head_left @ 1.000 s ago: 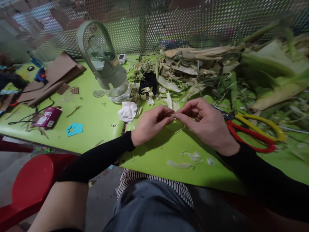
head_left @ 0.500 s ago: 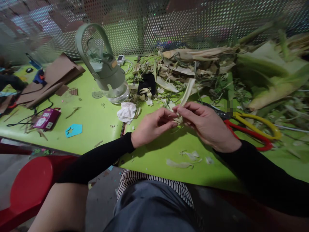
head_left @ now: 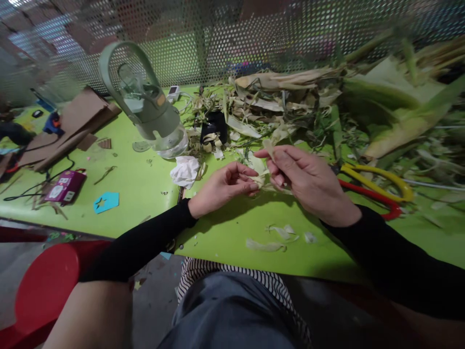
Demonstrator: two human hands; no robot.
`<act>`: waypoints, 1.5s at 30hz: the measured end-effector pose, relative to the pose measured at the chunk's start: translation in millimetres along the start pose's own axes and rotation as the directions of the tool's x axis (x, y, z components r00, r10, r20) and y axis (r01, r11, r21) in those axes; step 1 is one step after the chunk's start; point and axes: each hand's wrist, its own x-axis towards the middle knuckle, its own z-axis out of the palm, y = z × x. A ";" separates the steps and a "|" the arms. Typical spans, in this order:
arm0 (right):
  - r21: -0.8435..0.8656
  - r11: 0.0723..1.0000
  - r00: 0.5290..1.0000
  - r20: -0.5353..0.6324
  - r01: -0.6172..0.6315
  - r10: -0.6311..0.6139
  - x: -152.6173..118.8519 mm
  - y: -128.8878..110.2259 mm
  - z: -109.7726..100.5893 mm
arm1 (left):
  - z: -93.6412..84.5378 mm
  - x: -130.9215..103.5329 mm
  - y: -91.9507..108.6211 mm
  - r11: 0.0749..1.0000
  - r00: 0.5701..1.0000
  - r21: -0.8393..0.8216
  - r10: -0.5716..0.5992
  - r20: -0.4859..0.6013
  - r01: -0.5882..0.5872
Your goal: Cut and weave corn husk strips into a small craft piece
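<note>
Husk strip [head_left: 264, 175] is right between my two hands, just above the green worktop [head_left: 232, 228], so neither hand is really nearer. My left hand [head_left: 221, 186] is pinching the lower end with thumb and fingertips; my right hand [head_left: 305, 177] is closed on the upper part, with a pale tip poking up past the fingers. Its long axis seems to run up and away from me, tilted a bit right, though it's half hidden so I can't swear to it. It looks thin, dry, papery and fibrous. Yellow-and-red scissors [head_left: 378, 191] lie just beyond my right wrist, and the big husk pile [head_left: 290, 111] sits further back.
</note>
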 end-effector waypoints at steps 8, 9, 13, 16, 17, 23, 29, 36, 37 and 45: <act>-0.035 0.998 0.998 -0.038 0.051 -0.052 0.7 1.0 -0.9 | 1.1 -1.4 -2.0 0.999 0.999 0.002 0.032 0.015 -0.033; -0.072 0.995 0.997 -0.034 0.065 -0.068 0.6 0.2 -1.6 | 1.0 -1.4 -2.5 0.999 0.999 0.009 0.030 0.014 -0.030; -0.276 0.935 0.975 0.064 0.224 -0.214 0.9 -4.0 -5.7 | -0.3 -0.8 -3.1 0.999 0.999 0.007 0.039 0.013 -0.040; -0.391 0.848 0.933 0.184 0.357 -0.308 3.2 -4.7 -9.8 | -1.7 -1.1 -1.9 0.999 0.999 -0.020 0.039 0.010 -0.039; -0.412 0.826 0.922 0.216 0.385 -0.323 4.2 -4.3 -11.3 | -2.3 -1.3 -1.5 0.999 0.999 -0.031 0.032 0.010 -0.031; -0.475 0.753 0.880 0.369 0.455 -0.299 8.1 -4.4 -21.0 | -6.9 0.4 -3.2 0.999 1.000 -0.045 0.005 0.030 -0.004; -0.548 0.699 0.881 0.384 0.459 -0.276 7.8 -5.8 -21.1 | -5.6 1.1 -5.0 0.997 0.998 0.059 0.048 -0.031 -0.046; -0.624 0.607 0.869 0.398 0.492 -0.295 8.9 0.4 -17.4 | -5.4 1.9 -7.6 0.991 0.998 0.126 0.042 -0.048 -0.036; -0.634 0.586 0.862 0.404 0.506 -0.307 8.9 1.3 -17.4 | -5.3 2.0 -7.5 0.991 0.998 0.130 0.038 -0.050 -0.032; -0.696 0.373 0.781 0.466 0.614 -0.416 4.7 4.1 -18.4 | -0.8 0.8 -4.0 0.988 0.997 0.150 0.047 -0.056 -0.038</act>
